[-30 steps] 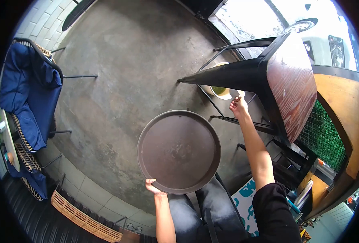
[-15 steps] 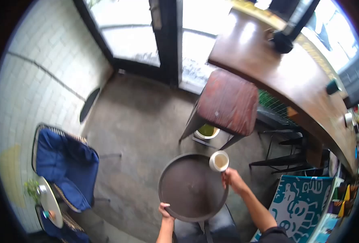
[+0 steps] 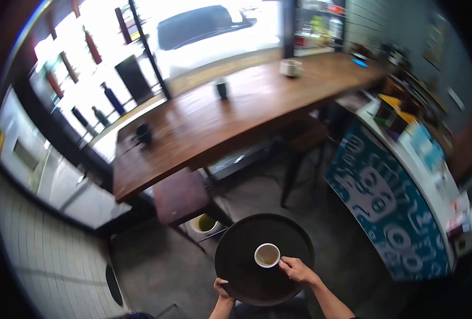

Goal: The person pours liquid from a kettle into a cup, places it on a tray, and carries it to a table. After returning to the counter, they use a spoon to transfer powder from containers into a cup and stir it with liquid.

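A round dark tray [image 3: 241, 234] is held level in front of my body. My left hand [image 3: 222, 290] grips its lower left rim, with the thumb on top. Over the right half of the tray is a white cup [image 3: 268, 255] with a light brown content. My right hand [image 3: 295, 269] has its fingers closed on the cup's handle. Whether the cup's base touches the tray cannot be made out from above.
A long wooden counter [image 3: 209, 130] bears a dark cup [image 3: 143, 134], a green cup [image 3: 222, 88] and a white cup [image 3: 291, 68]. Below are a reddish stool [image 3: 180, 195] and a white pot [image 3: 204, 224]. A teal patterned counter [image 3: 385, 207] stands at right.
The view has swung right toward the long counter and teal counter; the blue chair has left view. The cup in my right hand has moved from the tray's upper right rim inward over the tray.
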The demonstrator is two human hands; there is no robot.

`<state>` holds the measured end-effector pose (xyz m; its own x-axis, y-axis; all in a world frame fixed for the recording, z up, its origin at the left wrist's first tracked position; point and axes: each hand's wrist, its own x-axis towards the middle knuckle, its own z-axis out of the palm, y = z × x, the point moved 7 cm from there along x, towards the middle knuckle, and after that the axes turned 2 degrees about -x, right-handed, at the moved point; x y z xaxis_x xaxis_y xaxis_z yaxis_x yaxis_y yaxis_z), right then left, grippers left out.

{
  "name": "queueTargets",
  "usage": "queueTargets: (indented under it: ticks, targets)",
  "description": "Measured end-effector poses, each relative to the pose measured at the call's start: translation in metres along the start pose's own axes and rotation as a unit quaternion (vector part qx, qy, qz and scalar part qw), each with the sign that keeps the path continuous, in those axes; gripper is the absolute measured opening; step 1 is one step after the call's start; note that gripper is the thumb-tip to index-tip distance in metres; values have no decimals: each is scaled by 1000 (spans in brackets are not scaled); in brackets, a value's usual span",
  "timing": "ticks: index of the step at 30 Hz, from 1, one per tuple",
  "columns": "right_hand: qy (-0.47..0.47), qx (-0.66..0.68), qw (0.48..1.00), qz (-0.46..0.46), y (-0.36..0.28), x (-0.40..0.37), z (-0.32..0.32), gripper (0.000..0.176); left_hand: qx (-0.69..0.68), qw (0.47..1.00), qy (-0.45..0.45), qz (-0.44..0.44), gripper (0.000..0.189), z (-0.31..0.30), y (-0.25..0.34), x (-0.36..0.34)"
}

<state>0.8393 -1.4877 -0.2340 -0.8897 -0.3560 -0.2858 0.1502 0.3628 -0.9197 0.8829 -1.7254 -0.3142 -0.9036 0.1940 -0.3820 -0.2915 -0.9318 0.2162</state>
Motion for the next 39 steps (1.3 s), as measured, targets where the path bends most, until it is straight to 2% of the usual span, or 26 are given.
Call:
queueTargets:
  ticks: [6,10,12,13,15,17,19,20,21,22,23,24,25,26,28,29,30,31,32,33,34,36,38,39]
  targets:
    - [179,84,978,72,30,-103,-71,37,21,986,-91,-140,64,71,-87,35]
    - [309,74,946,58,31,-190,-122,33,69,968,-132,-203,64,115,-172,35]
    - [369,133,918,57,38,-237,-145,24,82,957,-147,-236,64,122,-213,29]
    - [384,179,905,50,50,-261,-154,24,101,953,-121,-259,61,115,-235,30]
    - [510,141,848,2,57,-325,-182,20,121,942,-107,-295,58,104,-281,39]
    - [641,77,763,-26,66,-394,-200,17,158,945,-99,-268,50,91,-313,45]
    - [744,7,668,-14,77,-460,-207,15,176,930,-114,-300,47,105,-349,37]
    - [773,-59,631,29,85,-489,-205,15,185,922,-130,-315,44,114,-370,36]
    - [797,-65,598,50,89,-510,-200,16,150,892,-187,-384,58,112,-388,38]
    - [820,-69,563,71,94,-533,-195,17,154,880,-192,-406,58,118,-408,39]
    - [832,-70,544,84,100,-552,-189,17,144,861,-180,-453,56,122,-429,37]
    - [832,28,541,122,120,-568,-181,24,135,841,-166,-497,55,127,-452,30]
    - [823,127,531,155,141,-580,-172,31,189,842,-185,-471,53,159,-473,11]
    - [833,130,513,162,154,-595,-164,31,196,830,-187,-488,53,164,-495,8]
    - [821,266,488,131,186,-606,-146,46,96,758,-210,-610,53,179,-531,-12]
    - [812,314,464,163,195,-615,-140,55,102,748,-211,-620,53,186,-553,-20]
    - [819,317,451,161,192,-627,-143,55,168,747,-211,-608,54,195,-575,-32]
    - [833,328,432,110,187,-641,-150,42,233,742,-210,-593,55,198,-596,-39]
    - [845,335,412,58,187,-656,-156,38,213,715,-206,-633,56,193,-620,-42]
    - [847,373,365,100,242,-673,-132,47,230,703,-207,-641,56,195,-644,-49]
    - [878,356,282,152,260,-706,-124,61,246,678,-213,-660,57,204,-697,-65]
    - [888,379,203,163,270,-728,-118,64,231,646,-206,-698,58,219,-741,-88]
    - [894,380,182,154,269,-758,-123,64,228,609,-204,-732,59,221,-787,-104]
    - [896,383,173,144,265,-769,-125,64,191,576,-176,-775,58,222,-810,-115]
